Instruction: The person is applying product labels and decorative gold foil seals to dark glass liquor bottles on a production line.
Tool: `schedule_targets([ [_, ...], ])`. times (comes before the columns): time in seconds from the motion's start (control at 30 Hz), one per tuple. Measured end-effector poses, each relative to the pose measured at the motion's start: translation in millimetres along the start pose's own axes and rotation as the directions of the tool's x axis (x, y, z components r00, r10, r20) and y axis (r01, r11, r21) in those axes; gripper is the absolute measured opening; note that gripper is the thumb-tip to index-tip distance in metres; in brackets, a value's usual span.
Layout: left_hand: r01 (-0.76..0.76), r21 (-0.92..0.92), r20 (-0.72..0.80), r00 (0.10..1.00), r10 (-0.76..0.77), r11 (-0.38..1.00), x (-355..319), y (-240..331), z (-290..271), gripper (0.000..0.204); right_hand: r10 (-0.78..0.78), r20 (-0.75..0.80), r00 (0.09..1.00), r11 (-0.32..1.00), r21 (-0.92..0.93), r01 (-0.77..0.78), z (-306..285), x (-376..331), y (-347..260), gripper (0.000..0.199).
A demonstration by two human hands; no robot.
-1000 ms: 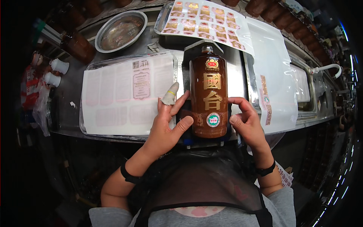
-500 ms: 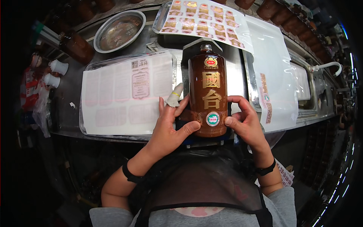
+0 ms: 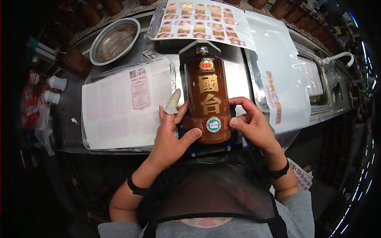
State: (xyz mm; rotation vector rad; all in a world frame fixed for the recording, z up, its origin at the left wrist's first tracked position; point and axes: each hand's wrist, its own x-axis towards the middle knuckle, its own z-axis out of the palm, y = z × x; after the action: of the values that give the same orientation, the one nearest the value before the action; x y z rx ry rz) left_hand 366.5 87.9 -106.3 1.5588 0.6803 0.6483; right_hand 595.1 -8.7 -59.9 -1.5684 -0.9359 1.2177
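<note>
A brown glazed bottle [image 3: 208, 95] with gold characters, a red-gold neck label and a small round green sticker lies on a dark holder on the steel bench, neck pointing away from me. My left hand [image 3: 172, 133] grips its lower left side, thumb under the base; the index finger wears a pale finger cot. My right hand [image 3: 250, 123] presses the lower right side, thumb beside the round sticker.
A tray of white label sheets [image 3: 123, 105] lies to the left. A sheet of red-gold labels [image 3: 202, 20] sits beyond the bottle. A clear plastic sheet with stickers [image 3: 278, 75] lies right. A round metal bowl [image 3: 115, 39] and several brown bottles [image 3: 73, 59] stand far left.
Both hands have slid slightly along the bottle's lower part; the left thumb now reaches under the base. The bottle stays in place.
</note>
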Motion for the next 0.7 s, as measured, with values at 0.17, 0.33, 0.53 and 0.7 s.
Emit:
schedule_targets([
  [0.17,0.017,-0.064,0.004,1.000,-0.016,0.998,1.6,1.4,2.7,0.096,0.033,0.002,0.999,0.998,-0.047,-0.033,-0.7,0.7,-1.9,0.047],
  [0.33,-0.007,-0.097,-0.001,1.000,0.007,0.995,1.5,0.4,2.9,0.095,0.020,-0.003,1.000,0.999,-0.037,-0.020,-0.4,0.1,-1.0,0.048],
  [0.53,0.014,-0.042,0.013,1.000,-0.013,0.999,0.0,1.3,-0.5,0.094,0.028,0.012,1.000,0.999,-0.034,-0.027,0.4,0.2,-4.8,0.048],
  [0.7,0.022,-0.073,-0.013,1.000,-0.023,0.997,0.7,3.9,0.9,0.097,0.060,0.026,0.998,0.998,-0.034,-0.059,0.3,0.8,-6.3,0.048],
])
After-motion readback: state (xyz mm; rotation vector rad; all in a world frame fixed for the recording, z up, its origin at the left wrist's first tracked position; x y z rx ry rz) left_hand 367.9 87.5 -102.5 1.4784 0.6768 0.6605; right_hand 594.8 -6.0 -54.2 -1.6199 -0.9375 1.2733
